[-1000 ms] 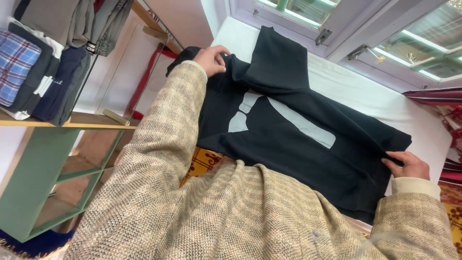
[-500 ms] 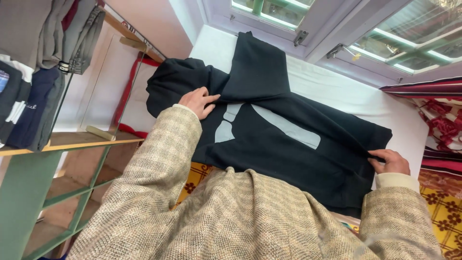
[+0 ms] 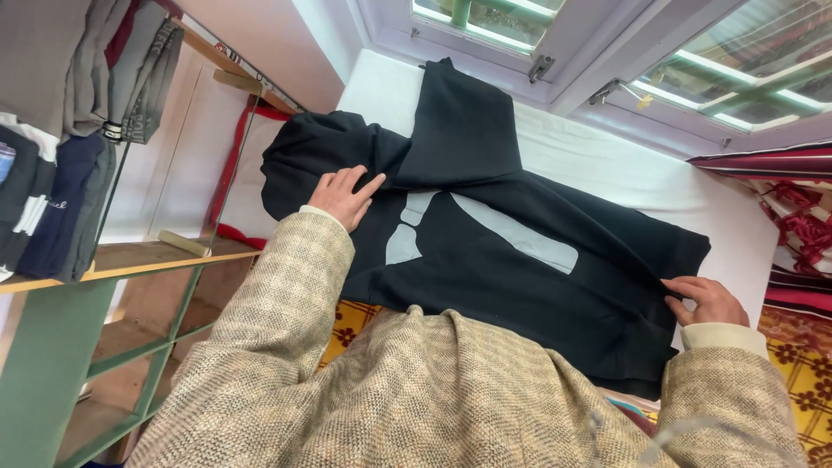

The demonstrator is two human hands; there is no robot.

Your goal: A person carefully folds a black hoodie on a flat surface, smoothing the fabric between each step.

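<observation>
Our jacket: coarse tweed weave — beige flecked with brown, a faint check.
Our cuffs: cream knit ribbing shows at both wrists.
Our left hand, right hand: bare — no gloves.

Daylit window, green shelving, white bed

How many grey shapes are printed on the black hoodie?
3. On the black hoodie: a long grey bar across the middle, a small grey patch near the left hand, and another just below. Folds may hide more.
</observation>
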